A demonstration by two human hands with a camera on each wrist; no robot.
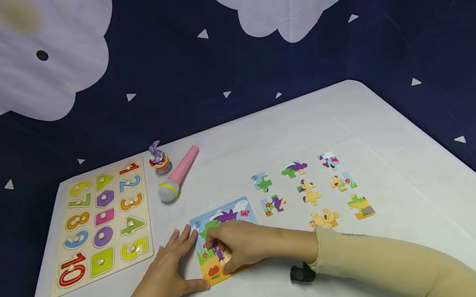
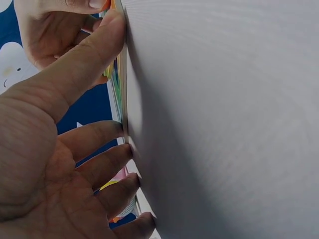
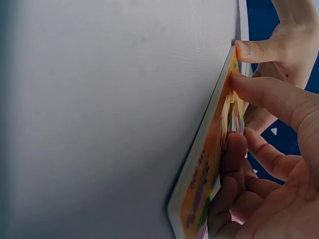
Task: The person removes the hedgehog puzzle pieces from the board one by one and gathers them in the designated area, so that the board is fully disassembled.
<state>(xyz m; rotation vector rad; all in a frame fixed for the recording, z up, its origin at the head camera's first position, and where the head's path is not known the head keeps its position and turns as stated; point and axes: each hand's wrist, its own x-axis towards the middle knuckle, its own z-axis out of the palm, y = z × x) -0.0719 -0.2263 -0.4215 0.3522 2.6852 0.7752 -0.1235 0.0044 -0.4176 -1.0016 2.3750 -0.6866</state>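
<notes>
A picture puzzle board [image 1: 243, 208] with a blue, green and orange scene lies on the white table. My left hand [image 1: 168, 270] is spread along its left side; in the left wrist view, the thumb [image 2: 94, 50] and fingertips touch the board's edge. Over the board's middle is my right hand [image 1: 246, 241], fingers bent and thumb apart from the index finger. The right wrist view shows its thumb [image 3: 259, 92] and fingertips touching the board's printed face [image 3: 199, 174]. No loose piece is clearly visible between them, and the palm hides part of the picture.
Several loose jigsaw pieces [image 1: 309, 193] lie in rough rows right of the board. At the left are a number-and-shape peg board [image 1: 97, 269], a pink toy microphone [image 1: 184, 166] and a purple bunny figure [image 1: 157, 156]. A dark cloud-print cloth [image 1: 167, 65] hangs behind the table.
</notes>
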